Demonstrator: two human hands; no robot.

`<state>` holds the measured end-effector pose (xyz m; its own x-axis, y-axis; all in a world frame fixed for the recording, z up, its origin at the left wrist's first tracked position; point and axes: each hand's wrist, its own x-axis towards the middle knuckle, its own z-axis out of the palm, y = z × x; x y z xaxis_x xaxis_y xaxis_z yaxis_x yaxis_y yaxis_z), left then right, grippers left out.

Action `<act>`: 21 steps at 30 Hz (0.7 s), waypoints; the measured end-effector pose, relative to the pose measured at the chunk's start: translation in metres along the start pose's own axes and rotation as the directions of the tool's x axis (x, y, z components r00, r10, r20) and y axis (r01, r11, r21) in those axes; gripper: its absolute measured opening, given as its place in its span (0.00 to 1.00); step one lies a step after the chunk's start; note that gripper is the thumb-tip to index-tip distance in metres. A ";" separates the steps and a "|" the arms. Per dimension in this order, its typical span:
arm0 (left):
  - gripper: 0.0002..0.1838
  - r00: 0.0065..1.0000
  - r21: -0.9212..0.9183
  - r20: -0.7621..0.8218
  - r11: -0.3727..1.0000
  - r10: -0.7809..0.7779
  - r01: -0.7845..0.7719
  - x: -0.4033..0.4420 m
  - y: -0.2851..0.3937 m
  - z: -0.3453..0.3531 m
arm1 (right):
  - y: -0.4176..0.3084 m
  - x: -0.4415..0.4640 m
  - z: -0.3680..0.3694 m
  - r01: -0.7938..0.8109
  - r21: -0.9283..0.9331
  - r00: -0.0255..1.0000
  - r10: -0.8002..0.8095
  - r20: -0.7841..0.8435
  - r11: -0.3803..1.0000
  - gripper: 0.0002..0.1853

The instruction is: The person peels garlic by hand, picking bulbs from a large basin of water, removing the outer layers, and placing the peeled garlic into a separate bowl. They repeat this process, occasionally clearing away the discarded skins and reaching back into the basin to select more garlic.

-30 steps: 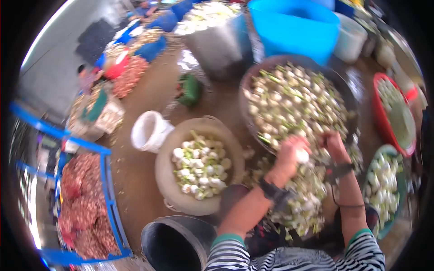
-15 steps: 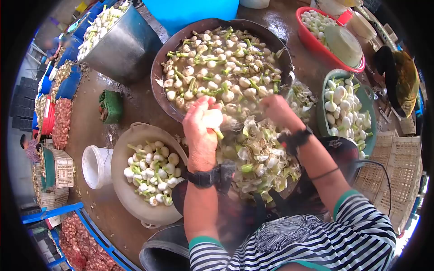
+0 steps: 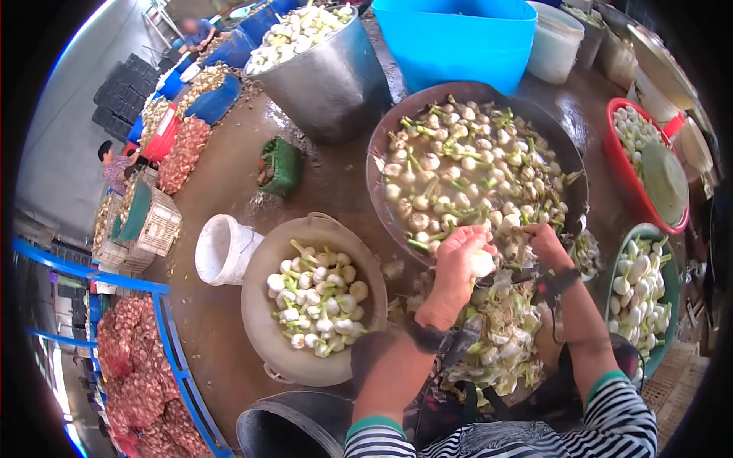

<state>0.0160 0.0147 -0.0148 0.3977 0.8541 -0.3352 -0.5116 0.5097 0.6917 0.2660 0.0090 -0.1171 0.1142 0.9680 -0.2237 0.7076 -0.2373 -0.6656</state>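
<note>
A beige tub (image 3: 252, 298) holds garlic bulbs (image 3: 321, 294); the left hand (image 3: 458, 263) grips a white bulb (image 3: 482, 264) by the near rim of a dark basin (image 3: 377, 156) of wet bulbs; peelings (image 3: 500, 343) heap below; the right hand (image 3: 547, 246) curls, its grip unclear.

From the wearer's own head, we look forward and steeply down over a wet floor (image 3: 229, 175), in a single wide fisheye view dark at the corners. The striped shirt (image 3: 519, 437) enters along the bottom edge, nearest to us; beyond it, the left grip (image 3: 458, 263) and right grip (image 3: 548, 246) show right of centre, at close range. We have the broad dark basin (image 3: 379, 145) at middle range and the bright blue tub (image 3: 458, 49) farther off, at the top edge. To the left, our view stretches to a distant grey wall (image 3: 69, 122).
</note>
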 end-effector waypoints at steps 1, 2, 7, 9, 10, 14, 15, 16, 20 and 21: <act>0.15 1.000 0.046 -0.013 0.999 0.011 -0.010 0.004 -0.006 0.000 | -0.029 -0.016 -0.015 0.020 0.184 1.000 -0.019 -0.006 0.983 0.13; 0.20 1.000 0.091 -0.026 0.996 0.017 -0.015 0.004 -0.011 0.003 | -0.052 -0.032 -0.026 0.036 0.361 0.999 -0.034 -0.012 0.932 0.13; 0.25 0.994 0.276 0.101 0.958 0.046 -0.072 -0.014 -0.019 0.020 | -0.109 -0.078 -0.047 0.415 0.620 0.896 -0.417 -0.152 0.666 0.24; 0.31 0.969 0.262 0.245 0.961 0.020 -0.086 -0.017 -0.024 0.014 | -0.112 -0.091 -0.055 0.555 0.596 0.808 -0.547 -0.220 0.580 0.29; 0.31 0.966 0.237 0.249 0.962 0.073 -0.133 -0.025 -0.020 0.017 | -0.112 -0.094 -0.051 0.529 0.552 0.846 -0.452 -0.283 0.645 0.29; 0.35 0.888 0.511 0.346 0.734 0.301 -0.448 -0.042 -0.002 0.028 | -0.134 -0.114 -0.045 0.505 0.754 0.859 -0.326 -0.394 0.420 0.18; 0.34 0.860 0.575 0.386 0.642 0.335 -0.508 -0.043 -0.002 0.028 | -0.139 -0.119 -0.045 0.489 0.761 0.872 -0.273 -0.407 0.426 0.18; 0.32 0.826 0.628 0.424 0.537 0.371 -0.563 -0.045 -0.002 0.028 | -0.143 -0.121 -0.045 0.473 0.770 0.881 -0.227 -0.415 0.428 0.19; 0.32 0.631 0.666 0.491 0.209 0.600 -0.716 -0.030 -0.020 0.019 | -0.157 -0.117 -0.023 0.268 0.917 0.950 0.076 -0.302 0.295 0.21; 0.32 0.541 0.650 0.526 0.099 0.656 -0.753 -0.033 -0.017 0.026 | -0.162 -0.114 -0.014 0.305 0.850 0.925 0.080 -0.372 0.429 0.22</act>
<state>0.0308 -0.0250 0.0010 0.2797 0.7419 0.6093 0.1450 -0.6600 0.7371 0.1480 -0.0620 0.0261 0.4215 0.9068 0.0053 -0.2544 0.1239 -0.9591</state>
